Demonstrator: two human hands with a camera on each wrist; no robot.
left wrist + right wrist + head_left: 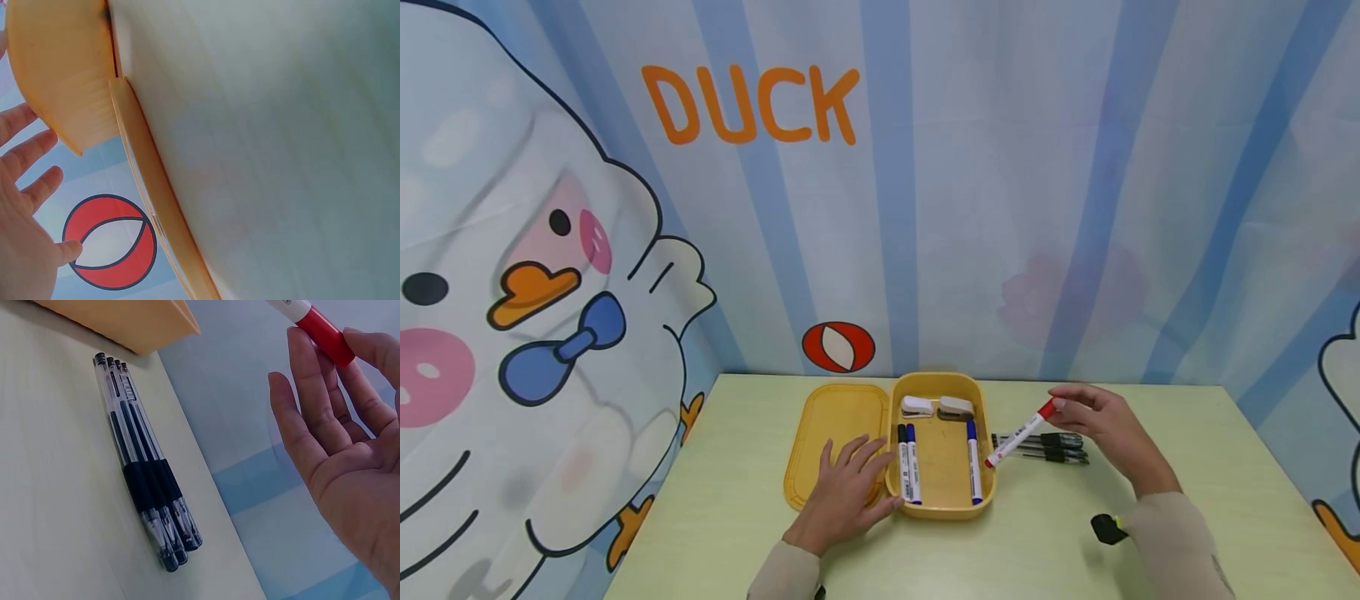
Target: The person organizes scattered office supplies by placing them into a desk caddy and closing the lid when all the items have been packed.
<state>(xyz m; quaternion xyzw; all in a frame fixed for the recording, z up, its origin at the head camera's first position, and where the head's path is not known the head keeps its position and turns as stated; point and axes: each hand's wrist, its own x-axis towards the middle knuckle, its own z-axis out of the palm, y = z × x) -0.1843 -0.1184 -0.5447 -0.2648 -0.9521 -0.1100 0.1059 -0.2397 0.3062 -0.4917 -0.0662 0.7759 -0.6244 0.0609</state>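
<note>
My right hand [1108, 429] pinches a red-capped whiteboard marker [1021, 435] by its red cap, between thumb and fingertips. The marker slants down, its lower end by the right rim of the yellow box [943, 512]. In the right wrist view the red cap [327, 336] sits in the fingertips. My left hand [844, 493] has its fingers spread at the box's left side, over the yellow lid [820, 417]. Inside the box lie a black marker [903, 467] and blue markers [974, 462] along the sides, with a white stapler [917, 406] and a grey stapler [956, 407] at the back.
Several clear pens with black grips [150, 481] lie side by side on the table [700, 517], just right of the box and beneath the right hand. A patterned curtain [962, 208] hangs behind the table's back edge.
</note>
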